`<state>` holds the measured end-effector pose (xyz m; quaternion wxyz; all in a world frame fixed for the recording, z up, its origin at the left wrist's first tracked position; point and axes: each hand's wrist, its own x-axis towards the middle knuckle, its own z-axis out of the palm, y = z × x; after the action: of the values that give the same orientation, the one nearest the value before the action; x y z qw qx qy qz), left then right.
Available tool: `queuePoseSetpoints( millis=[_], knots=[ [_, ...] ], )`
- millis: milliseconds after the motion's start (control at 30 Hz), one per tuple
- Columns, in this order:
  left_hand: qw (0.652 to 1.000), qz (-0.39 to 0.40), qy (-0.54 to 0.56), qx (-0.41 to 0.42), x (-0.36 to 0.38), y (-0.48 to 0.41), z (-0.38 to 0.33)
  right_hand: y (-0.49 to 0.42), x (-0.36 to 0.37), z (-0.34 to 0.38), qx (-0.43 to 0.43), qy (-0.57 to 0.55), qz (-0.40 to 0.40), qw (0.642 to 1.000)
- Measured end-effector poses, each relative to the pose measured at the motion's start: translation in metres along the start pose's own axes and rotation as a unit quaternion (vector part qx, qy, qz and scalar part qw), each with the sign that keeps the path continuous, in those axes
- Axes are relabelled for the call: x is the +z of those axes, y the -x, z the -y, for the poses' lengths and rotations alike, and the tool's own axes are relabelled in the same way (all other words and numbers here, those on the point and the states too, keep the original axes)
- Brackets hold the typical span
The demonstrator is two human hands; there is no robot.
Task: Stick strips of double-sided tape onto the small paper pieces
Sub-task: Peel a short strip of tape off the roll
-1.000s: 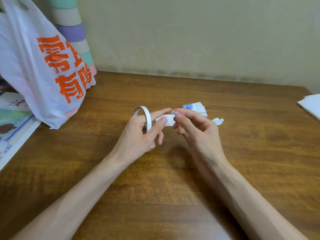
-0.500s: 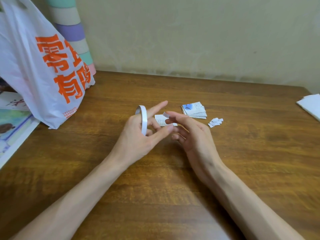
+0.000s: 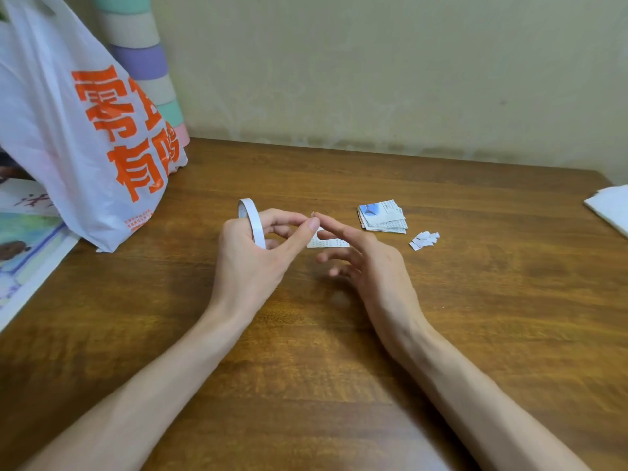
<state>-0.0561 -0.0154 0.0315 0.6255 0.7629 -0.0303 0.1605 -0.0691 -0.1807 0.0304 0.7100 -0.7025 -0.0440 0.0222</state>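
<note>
Left of the paper piece (image 3: 331,244), left hand (image 3: 248,263) grips the tape roll (image 3: 253,222), pinching something too small to identify; right hand (image 3: 370,263), fingers relaxed and spread, half-hides that piece.

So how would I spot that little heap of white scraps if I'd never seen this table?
Start at the wooden table and find the neat stack of printed paper pieces lying right of centre. Just right of that stack, and a little nearer the person, lies the heap of scraps. Unlike the stack, it is tiny, plain white and loose, with no print.
</note>
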Motion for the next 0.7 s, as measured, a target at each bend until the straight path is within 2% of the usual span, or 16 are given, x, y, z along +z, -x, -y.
queuePoseSetpoints(
  millis=[167,700],
  knots=[
    [1.0,0.008,0.019,-0.02,0.0004,-0.001,0.0009,-0.0019,-0.0008,-0.0048,-0.03,0.004,-0.008,0.999],
    [0.999,0.023,0.034,-0.012,0.0006,-0.0014,0.0023,-0.0045,-0.003,-0.0067,-0.021,0.03,0.002,0.999]
  ],
)
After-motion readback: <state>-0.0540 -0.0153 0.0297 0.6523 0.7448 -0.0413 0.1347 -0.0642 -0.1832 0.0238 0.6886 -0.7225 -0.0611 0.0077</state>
